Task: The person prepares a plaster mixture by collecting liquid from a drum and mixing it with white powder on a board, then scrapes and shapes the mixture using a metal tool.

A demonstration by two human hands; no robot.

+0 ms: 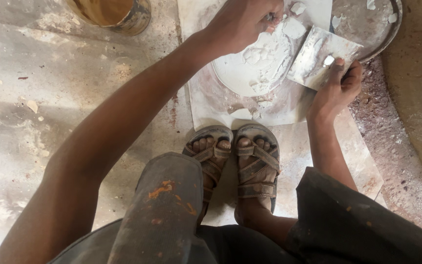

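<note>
Squatting on the floor, both hands at the putty.

My left hand [242, 22] is closed, fingers pinched into the white putty [257, 63], which lies heaped on a pale slab [206, 98] just ahead of my sandals [233, 156]. My right hand [335, 88] grips a flat scraper [321, 56], its blade tilted against the putty's right edge. A round pan [384, 34] sits right of the putty; a bucket [118, 14] stands well left.

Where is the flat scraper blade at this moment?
In the head view, upper right: the scraper blade is held in the right hand, its edge beside the white putty pile that the left hand touches.
</note>
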